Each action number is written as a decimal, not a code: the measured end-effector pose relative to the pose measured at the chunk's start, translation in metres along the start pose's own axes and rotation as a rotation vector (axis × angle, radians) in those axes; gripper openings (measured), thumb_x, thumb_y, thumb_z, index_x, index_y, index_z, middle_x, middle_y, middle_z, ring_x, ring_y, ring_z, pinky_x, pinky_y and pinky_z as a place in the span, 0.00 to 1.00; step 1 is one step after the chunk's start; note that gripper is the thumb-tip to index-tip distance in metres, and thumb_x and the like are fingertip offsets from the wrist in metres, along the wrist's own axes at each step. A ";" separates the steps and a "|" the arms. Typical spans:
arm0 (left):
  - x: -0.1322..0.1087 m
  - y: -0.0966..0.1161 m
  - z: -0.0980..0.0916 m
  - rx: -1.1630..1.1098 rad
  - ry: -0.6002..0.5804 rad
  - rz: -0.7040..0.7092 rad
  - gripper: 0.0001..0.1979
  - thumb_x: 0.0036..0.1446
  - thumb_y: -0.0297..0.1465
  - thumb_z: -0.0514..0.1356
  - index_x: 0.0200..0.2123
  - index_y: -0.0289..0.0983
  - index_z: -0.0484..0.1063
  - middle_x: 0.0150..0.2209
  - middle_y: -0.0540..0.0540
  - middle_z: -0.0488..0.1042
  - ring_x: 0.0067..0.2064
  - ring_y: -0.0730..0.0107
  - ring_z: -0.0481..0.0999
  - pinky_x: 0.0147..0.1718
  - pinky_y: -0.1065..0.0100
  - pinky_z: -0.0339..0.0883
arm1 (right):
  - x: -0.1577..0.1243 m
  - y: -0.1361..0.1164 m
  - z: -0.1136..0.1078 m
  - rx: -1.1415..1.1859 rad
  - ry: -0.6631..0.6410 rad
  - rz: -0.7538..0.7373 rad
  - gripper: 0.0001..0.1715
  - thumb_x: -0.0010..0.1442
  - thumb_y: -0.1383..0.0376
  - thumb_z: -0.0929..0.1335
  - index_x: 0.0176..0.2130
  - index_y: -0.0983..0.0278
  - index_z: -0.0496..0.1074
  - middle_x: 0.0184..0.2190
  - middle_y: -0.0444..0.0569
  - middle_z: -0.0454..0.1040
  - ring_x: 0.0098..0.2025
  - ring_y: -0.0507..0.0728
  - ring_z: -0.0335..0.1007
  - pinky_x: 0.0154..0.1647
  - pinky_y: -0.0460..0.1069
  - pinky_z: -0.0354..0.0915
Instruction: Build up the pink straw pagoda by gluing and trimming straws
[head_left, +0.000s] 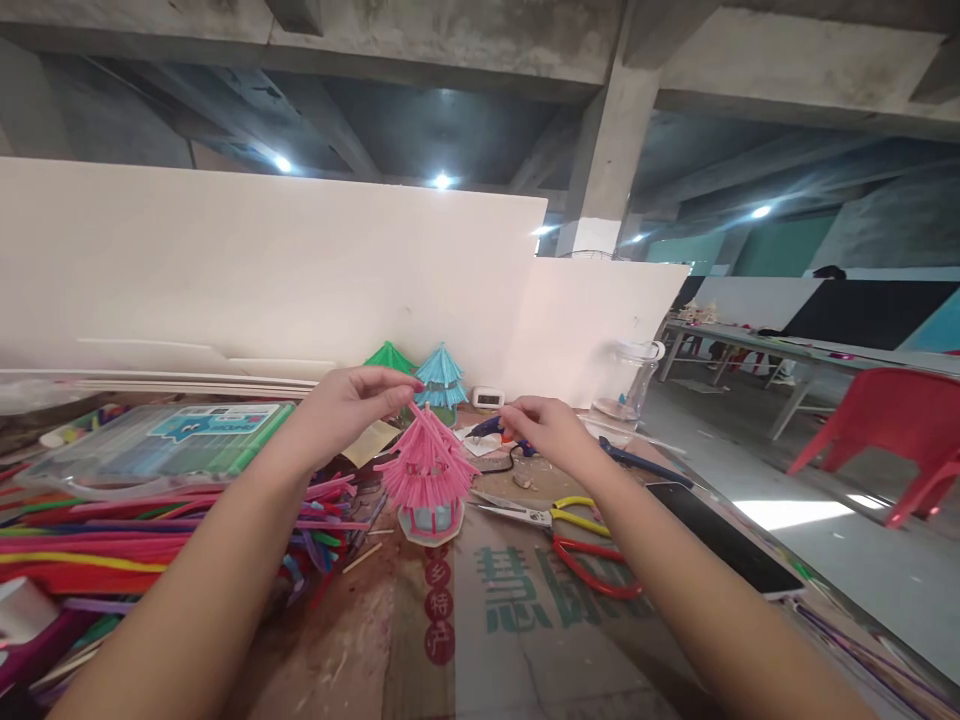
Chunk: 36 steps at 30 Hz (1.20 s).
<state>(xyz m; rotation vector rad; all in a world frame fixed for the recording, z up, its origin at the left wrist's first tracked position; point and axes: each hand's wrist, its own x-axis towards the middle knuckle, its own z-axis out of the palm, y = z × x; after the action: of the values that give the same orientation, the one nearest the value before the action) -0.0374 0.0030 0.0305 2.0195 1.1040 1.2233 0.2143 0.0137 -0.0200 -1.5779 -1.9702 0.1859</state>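
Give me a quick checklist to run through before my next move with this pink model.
1. Pink model upright: ok, standing by itself on its base.
2. Left hand at the model's peak: ok, fingertips are right by it.
3. Glue gun firmly in your right hand: cannot tell, the hand partly covers it.
4. Glue gun hot: cannot tell.
5. Scissors out of the way: not ok, blades point toward the model, close beside it.
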 end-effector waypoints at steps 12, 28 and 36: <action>0.000 -0.007 0.028 0.087 -0.040 0.060 0.15 0.47 0.42 0.63 0.34 0.37 0.78 0.33 0.46 0.79 0.37 0.64 0.76 0.36 0.66 0.68 | -0.041 -0.050 0.022 0.274 -0.019 -0.338 0.14 0.61 0.63 0.62 0.26 0.65 0.69 0.20 0.40 0.65 0.23 0.48 0.58 0.25 0.44 0.48; 0.007 -0.023 0.026 0.311 -0.019 0.069 0.20 0.54 0.43 0.56 0.40 0.35 0.76 0.39 0.44 0.78 0.42 0.62 0.75 0.41 0.65 0.65 | -0.050 -0.040 0.045 -0.161 0.069 -0.368 0.14 0.62 0.65 0.60 0.27 0.64 0.68 0.20 0.43 0.67 0.22 0.50 0.59 0.25 0.46 0.43; 0.009 -0.027 0.031 0.313 -0.060 0.064 0.17 0.54 0.43 0.57 0.35 0.36 0.77 0.37 0.46 0.78 0.39 0.64 0.74 0.38 0.67 0.65 | -0.055 -0.043 0.054 -0.310 0.049 -0.366 0.12 0.60 0.65 0.61 0.30 0.64 0.71 0.23 0.47 0.74 0.23 0.52 0.64 0.24 0.47 0.42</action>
<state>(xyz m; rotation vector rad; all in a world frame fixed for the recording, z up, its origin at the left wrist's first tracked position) -0.0174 0.0238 0.0002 2.3234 1.2749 1.0658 0.1554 -0.0354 -0.0641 -1.3492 -2.2880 -0.3161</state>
